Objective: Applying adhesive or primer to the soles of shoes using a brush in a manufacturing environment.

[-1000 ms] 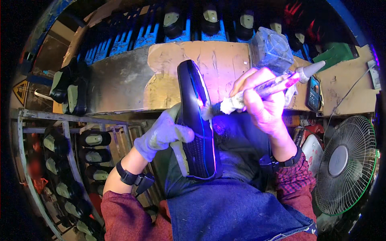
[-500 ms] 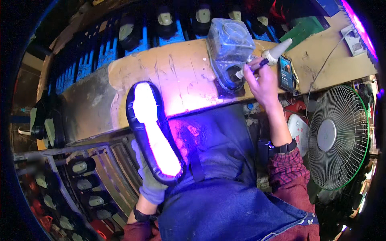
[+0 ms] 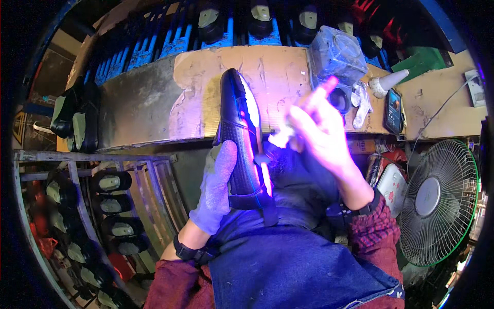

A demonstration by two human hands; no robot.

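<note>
My left hand, in a pale grey glove, grips a black shoe by its side. The shoe stands toe up in front of the table, its side toward me and its brightly lit sole turned right. My bare right hand is closed just right of the sole, holding a small brush. Glare washes out the brush's pale tip, so whether it touches the sole cannot be told. Beyond my right hand, a round dark pot sits below a clear plastic box on the table.
A cardboard-covered table spans the front. On its right lie a crumpled pale cloth, a whitish cone-shaped object and a phone. A fan stands right. Racks of shoes stand left, more shoes at the table's left.
My right hand has left the pot and come left with the brush to the shoe. The shoe has been raised and turned, its sole now facing right. The view has shifted left.
</note>
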